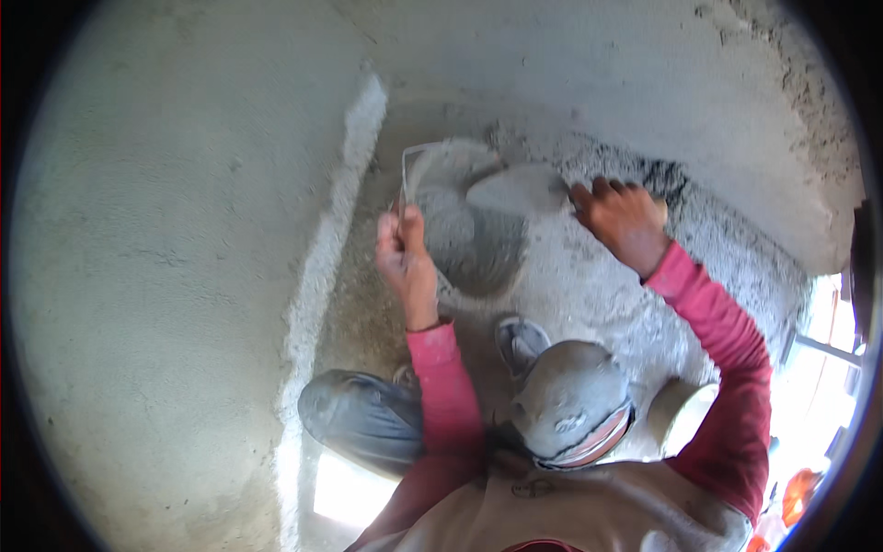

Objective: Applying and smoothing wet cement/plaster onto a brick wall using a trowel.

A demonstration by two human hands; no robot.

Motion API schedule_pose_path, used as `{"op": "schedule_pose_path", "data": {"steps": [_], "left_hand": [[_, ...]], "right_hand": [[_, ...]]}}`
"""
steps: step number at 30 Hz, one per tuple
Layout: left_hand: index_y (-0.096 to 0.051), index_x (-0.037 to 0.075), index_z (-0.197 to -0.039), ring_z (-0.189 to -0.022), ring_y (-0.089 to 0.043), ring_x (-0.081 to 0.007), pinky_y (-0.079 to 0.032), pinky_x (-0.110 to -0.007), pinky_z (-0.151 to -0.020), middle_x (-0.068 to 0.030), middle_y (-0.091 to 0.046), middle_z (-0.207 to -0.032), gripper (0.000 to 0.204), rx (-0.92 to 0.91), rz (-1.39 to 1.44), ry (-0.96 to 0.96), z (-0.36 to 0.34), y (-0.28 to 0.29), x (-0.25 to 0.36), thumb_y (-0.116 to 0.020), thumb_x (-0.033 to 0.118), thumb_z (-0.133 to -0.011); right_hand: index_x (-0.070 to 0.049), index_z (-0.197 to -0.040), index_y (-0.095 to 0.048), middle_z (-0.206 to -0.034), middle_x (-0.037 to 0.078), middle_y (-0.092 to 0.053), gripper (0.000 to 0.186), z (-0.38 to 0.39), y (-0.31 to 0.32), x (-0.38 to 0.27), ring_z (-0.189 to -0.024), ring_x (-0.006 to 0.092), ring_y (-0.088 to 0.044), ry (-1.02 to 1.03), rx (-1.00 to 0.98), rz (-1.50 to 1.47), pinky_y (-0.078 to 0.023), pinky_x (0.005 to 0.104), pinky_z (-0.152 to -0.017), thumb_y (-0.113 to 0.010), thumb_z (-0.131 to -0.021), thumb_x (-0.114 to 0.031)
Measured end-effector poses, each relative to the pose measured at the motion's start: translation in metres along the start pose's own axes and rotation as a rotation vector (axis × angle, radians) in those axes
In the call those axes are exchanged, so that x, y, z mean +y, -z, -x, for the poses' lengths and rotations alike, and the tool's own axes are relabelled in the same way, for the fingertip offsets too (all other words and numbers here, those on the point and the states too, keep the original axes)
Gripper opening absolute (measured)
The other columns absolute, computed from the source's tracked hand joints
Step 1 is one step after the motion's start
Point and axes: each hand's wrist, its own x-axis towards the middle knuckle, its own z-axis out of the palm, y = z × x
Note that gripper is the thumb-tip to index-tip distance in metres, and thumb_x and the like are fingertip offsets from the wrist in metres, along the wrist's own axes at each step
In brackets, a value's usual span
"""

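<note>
My left hand (pixel 406 259) grips a thin, pale, straight-edged object (pixel 405 167), too blurred to identify, at the left side of a patch of wet grey mortar (pixel 469 248). My right hand (pixel 622 224) is closed round the handle of a trowel, whose pointed blade (pixel 515 189) reaches left over the mortar toward that pale object. Whatever holds the mortar, if anything, is hard to make out.
A plastered wall (pixel 156 230) fills the left, with a white strip (pixel 317 267) along it. A rough wall edge (pixel 736 239) runs behind the mortar. My bent legs and a sandalled foot (pixel 522 345) are below. At lower right stand a pale bucket (pixel 681 414) and a bright opening.
</note>
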Motion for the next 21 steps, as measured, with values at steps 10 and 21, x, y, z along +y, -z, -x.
{"op": "schedule_pose_path", "data": {"steps": [10, 21], "left_hand": [[-0.053, 0.002, -0.081, -0.067, -0.038, -0.0027, -0.041, -0.021, -0.066, -0.0012, -0.070, -0.106, 0.028, -0.378, 0.015, -0.179, 0.003, -0.029, 0.008, -0.063, 0.020, -0.099], [-0.058, 0.011, -0.093, -0.093, -0.053, -0.0092, -0.043, -0.028, -0.087, 0.0014, -0.060, -0.094, 0.020, 0.239, 0.417, 0.259, -0.003, 0.004, 0.003, -0.069, 0.027, -0.094]], "right_hand": [[-0.003, -0.099, -0.066, -0.080, 0.018, -0.070, 0.028, 0.016, -0.024, -0.091, -0.078, 0.0357, -0.070, -0.137, -0.262, -0.465, -0.056, 0.0472, -0.066, -0.063, -0.091, -0.030], [-0.007, -0.089, -0.070, -0.068, 0.012, -0.067, 0.025, 0.018, -0.005, -0.051, -0.066, 0.0338, -0.068, -0.152, 0.075, -0.462, -0.054, 0.0428, -0.062, -0.071, -0.089, -0.032]]}}
